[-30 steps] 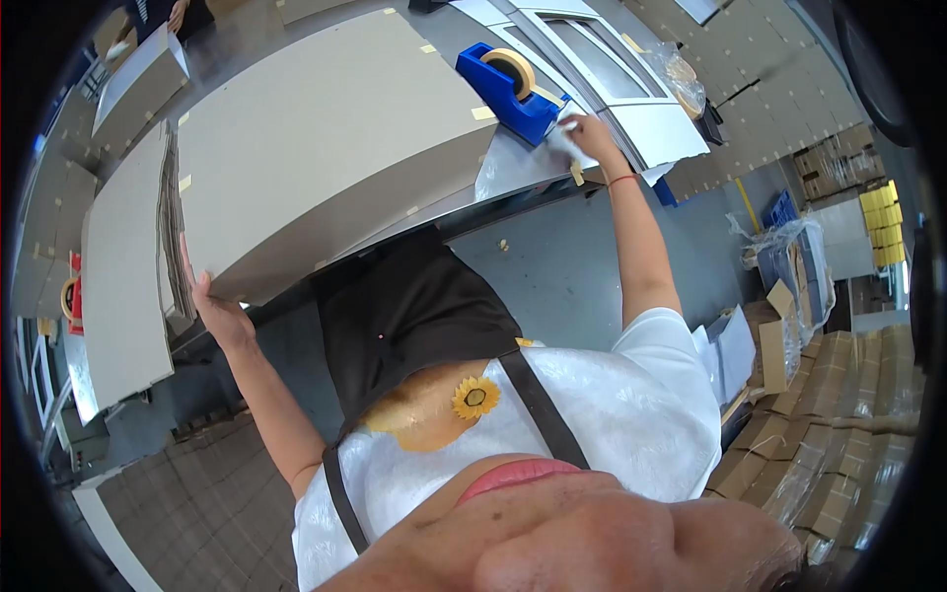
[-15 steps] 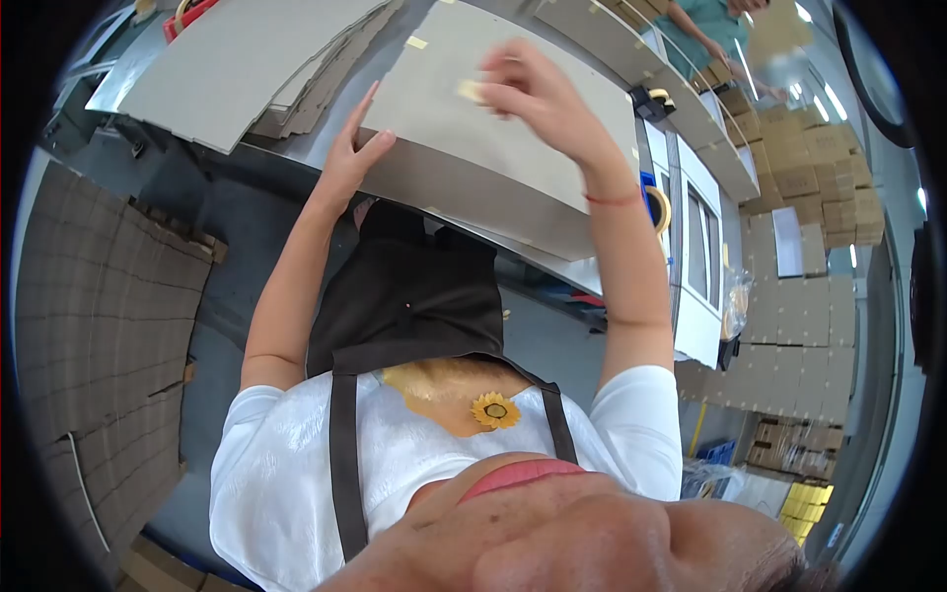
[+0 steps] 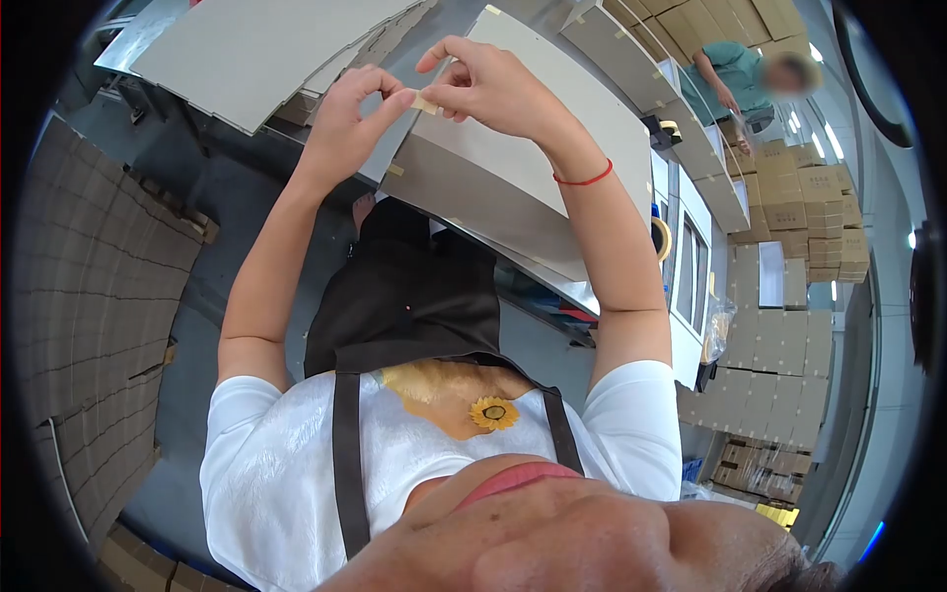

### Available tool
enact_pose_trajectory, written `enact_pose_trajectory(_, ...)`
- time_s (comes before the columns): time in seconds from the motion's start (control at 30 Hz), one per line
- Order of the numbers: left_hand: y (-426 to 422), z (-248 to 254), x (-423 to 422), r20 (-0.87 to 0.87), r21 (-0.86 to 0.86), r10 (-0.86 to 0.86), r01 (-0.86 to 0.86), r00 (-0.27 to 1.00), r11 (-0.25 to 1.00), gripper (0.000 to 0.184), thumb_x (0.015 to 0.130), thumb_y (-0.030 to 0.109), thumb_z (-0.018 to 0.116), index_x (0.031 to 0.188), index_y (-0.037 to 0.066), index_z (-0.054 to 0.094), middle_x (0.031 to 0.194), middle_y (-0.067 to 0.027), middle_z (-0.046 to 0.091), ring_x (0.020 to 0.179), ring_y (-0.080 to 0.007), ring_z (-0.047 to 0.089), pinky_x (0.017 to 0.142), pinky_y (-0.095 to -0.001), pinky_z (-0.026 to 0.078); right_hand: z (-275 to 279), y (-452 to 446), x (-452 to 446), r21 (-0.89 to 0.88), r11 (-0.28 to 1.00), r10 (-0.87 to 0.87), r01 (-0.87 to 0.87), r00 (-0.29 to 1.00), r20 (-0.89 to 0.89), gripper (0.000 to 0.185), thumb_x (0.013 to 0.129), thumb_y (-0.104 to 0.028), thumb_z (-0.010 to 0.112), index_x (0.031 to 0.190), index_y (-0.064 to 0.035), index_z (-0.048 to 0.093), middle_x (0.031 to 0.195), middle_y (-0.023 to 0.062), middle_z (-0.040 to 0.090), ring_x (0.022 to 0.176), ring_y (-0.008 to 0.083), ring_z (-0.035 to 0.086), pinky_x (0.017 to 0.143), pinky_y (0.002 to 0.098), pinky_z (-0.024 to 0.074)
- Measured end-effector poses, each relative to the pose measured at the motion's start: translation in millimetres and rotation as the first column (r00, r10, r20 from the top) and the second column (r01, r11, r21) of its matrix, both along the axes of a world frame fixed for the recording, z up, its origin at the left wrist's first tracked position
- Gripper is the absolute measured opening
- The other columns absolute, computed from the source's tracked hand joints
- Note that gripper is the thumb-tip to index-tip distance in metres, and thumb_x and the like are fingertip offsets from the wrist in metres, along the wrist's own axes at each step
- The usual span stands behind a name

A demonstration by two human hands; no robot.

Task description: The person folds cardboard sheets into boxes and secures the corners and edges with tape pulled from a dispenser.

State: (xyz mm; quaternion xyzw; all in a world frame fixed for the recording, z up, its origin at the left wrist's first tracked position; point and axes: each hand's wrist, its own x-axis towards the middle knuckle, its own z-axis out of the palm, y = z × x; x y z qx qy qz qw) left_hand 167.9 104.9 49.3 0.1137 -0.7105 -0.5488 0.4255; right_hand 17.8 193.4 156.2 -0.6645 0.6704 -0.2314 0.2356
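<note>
A short strip of pale masking tape [image 3: 424, 103] is stretched between my hands above the near left corner of a grey cardboard box [image 3: 582, 109]. My left hand [image 3: 345, 123] pinches one end of the strip between thumb and finger. The other end is in the fingertips of my right hand [image 3: 493, 91], whose index finger is raised and bent. Small bits of the same tape mark the box's edges and corners. I cannot tell whether the strip touches the box.
Flat grey cardboard sheets [image 3: 232, 59] lie stacked on the left. A tape dispenser [image 3: 663, 131] and a tape roll [image 3: 661, 239] are at the right. A co-worker in a green top [image 3: 730, 84] stands beyond, beside stacked cartons [image 3: 779, 187].
My right hand has come left and down with the tape, meeting my left hand. My left hand has left the box's edge and now grips the strip's other end.
</note>
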Motion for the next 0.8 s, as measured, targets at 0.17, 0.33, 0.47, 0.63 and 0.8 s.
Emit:
enact_pose_trajectory(0.17, 6.0, 14.7, -1.7, -0.142, -0.663, 0.386, -0.377, 0.912, 0.647, 0.013, 0.084, 0.015, 0.059, 0.081, 0.003, 0.057, 0.077, -0.0074, 0.055, 0.08, -0.0244, 0.051, 0.077, -0.0315, 0.037, 10.2, 3.5, -3.3, 0.001, 0.996, -0.085, 0.085, 0.993, -0.086, 0.031, 0.081, -0.029, 0.065, 0.096, -0.0011, 0.064, 0.073, 0.0073, 0.066, 0.061, 0.012, 0.062, 0.055, 0.0258, 0.0493)
enact_pose_trajectory(0.33, 1.1, 22.1, 3.9, -0.069, -0.506, 0.288, -0.282, 0.955, 0.815, 0.016, 0.086, 0.017, 0.057, 0.081, 0.001, 0.056, 0.079, -0.0066, 0.055, 0.082, -0.0218, 0.05, 0.078, -0.0307, 0.037, 12.4, 5.3, -17.0, -0.207, 0.974, -0.112, 0.09, 0.989, -0.096, 0.035, 0.081, -0.037, 0.066, 0.082, -0.0022, 0.067, 0.064, 0.0004, 0.056, 0.06, 0.0083, 0.051, 0.057, 0.0231, 0.0431)
enact_pose_trajectory(0.47, -0.6, 16.8, 1.6, 0.008, -0.359, 0.151, -0.138, 0.988, 0.923, 0.02, 0.088, 0.019, 0.056, 0.082, 0.0, 0.055, 0.08, -0.0061, 0.054, 0.082, -0.0176, 0.049, 0.078, -0.028, 0.037, -0.2, 10.1, -12.9, -0.082, 0.995, -0.049, 0.053, 0.998, 0.05, 0.035, 0.082, -0.037, 0.065, 0.08, -0.0026, 0.066, 0.063, -0.0021, 0.049, 0.061, 0.0063, 0.042, 0.055, 0.0228, 0.0355)
enact_pose_trajectory(0.63, -1.5, 8.7, 2.9, 0.068, -0.221, 0.1, -0.082, 0.993, 0.972, 0.023, 0.089, 0.022, 0.055, 0.083, 0.0, 0.054, 0.079, -0.0031, 0.051, 0.081, -0.013, 0.046, 0.077, -0.0258, 0.036, -16.2, 6.1, -9.8, -0.016, 0.995, -0.095, 0.099, 0.986, 0.14, 0.035, 0.082, -0.033, 0.063, 0.071, -0.0007, 0.062, 0.061, 0.0026, 0.055, 0.057, 0.011, 0.047, 0.053, 0.0275, 0.0387)
enact_pose_trajectory(0.8, -4.2, -4.9, -1.4, 0.144, -0.128, 0.04, -0.022, 0.989, 0.992, 0.025, 0.089, 0.024, 0.053, 0.082, 0.001, 0.053, 0.077, -0.0006, 0.048, 0.08, -0.0099, 0.043, 0.075, -0.0245, 0.035, -23.7, 3.9, -4.4, 0.011, 0.992, -0.128, 0.129, 0.99, -0.061, 0.032, 0.082, -0.029, 0.059, 0.072, 0.0011, 0.062, 0.063, 0.0093, 0.058, 0.056, 0.0196, 0.053, 0.055, 0.0326, 0.042)
